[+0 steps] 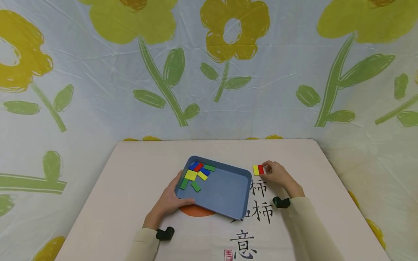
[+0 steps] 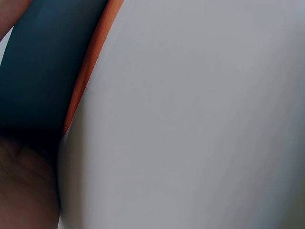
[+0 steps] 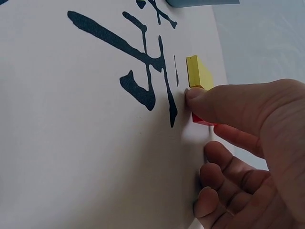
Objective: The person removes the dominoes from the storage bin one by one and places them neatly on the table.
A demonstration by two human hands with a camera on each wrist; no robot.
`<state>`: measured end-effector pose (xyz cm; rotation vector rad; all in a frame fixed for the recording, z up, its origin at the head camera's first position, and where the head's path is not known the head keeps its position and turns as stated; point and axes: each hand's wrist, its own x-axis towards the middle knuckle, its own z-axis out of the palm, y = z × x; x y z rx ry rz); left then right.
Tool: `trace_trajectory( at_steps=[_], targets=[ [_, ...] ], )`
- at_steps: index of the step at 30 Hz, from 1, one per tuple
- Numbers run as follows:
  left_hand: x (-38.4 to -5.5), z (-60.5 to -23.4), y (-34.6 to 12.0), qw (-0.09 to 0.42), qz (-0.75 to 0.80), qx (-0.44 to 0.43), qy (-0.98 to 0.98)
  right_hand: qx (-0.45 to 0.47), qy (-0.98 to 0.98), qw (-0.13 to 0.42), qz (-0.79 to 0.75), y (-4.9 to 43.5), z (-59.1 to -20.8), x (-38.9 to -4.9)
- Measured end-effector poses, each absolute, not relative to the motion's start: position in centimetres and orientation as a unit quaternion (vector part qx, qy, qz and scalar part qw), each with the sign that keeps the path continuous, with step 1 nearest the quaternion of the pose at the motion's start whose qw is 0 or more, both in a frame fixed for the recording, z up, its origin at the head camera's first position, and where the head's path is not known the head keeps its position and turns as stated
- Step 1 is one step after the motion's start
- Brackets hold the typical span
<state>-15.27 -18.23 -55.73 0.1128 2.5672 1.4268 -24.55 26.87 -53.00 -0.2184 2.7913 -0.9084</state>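
My left hand (image 1: 169, 197) grips the left end of a blue-grey rectangular tray (image 1: 225, 192), its thumb over the near rim. Flat blocks in yellow (image 1: 191, 175), red (image 1: 198, 167), blue (image 1: 205, 172) and green (image 1: 196, 186) lie bunched in the tray's left part. Right of the tray, a red block (image 1: 261, 169) stands side by side with a yellow block (image 1: 256, 170) on the table. My right hand (image 1: 277, 175) pinches the red block between thumb and forefinger. In the right wrist view the thumb covers much of the red block (image 3: 202, 121), and the yellow block (image 3: 200, 72) shows just beyond it.
A light cloth (image 1: 147, 156) covers the table, printed with black brush characters (image 1: 244, 244) and an orange shape (image 1: 197, 211) partly under the tray. Behind the far edge hangs a sheet with yellow flowers (image 1: 258, 29). Black wrist pieces (image 1: 165, 233) sit at both cuffs.
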Motion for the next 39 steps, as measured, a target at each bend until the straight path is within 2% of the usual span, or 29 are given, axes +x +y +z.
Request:
trace_trajectory(
  at_steps=[18, 25, 39],
  targets=[
    [-15.2, -55.3, -18.4, 0.099, 0.484, 0.042, 0.868, -0.067, 0.943, 0.117, -0.304, 26.6, -51.7, -24.3],
    [-15.3, -55.5, -18.4, 0.098, 0.483, 0.043, 0.869, -0.08, 0.936, 0.107, -0.324, 26.1, -50.8, -24.8],
    [-15.4, -55.7, -18.2, 0.094, 0.483, 0.046, 0.869, -0.163, 0.909, 0.097, -0.372, 20.3, -47.2, -25.1]
  ],
)
